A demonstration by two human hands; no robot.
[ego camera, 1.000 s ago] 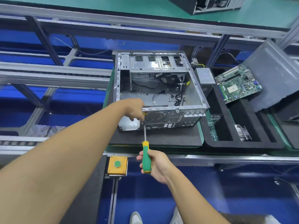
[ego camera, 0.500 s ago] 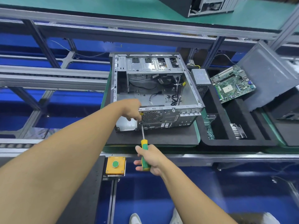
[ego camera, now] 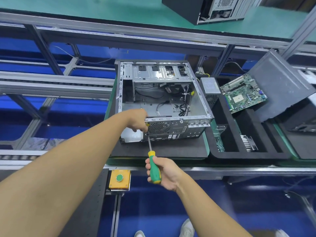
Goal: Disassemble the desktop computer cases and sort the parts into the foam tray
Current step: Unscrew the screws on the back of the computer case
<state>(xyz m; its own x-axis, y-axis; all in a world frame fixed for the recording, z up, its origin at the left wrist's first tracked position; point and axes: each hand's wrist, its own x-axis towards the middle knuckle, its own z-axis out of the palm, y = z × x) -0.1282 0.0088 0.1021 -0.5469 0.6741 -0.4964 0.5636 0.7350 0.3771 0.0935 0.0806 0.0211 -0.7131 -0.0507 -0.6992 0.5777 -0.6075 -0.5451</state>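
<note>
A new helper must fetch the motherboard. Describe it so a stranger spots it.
Right of the open grey metal computer case sits the black foam tray. At its far end, a green rectangular motherboard leans between a small grey power supply box and a dark grey panel. Only it shows a pale square socket.

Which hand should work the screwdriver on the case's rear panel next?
Right. The right hand grips the screwdriver handle, its tip at the rear panel; the left hand only sits by the tip.
</note>
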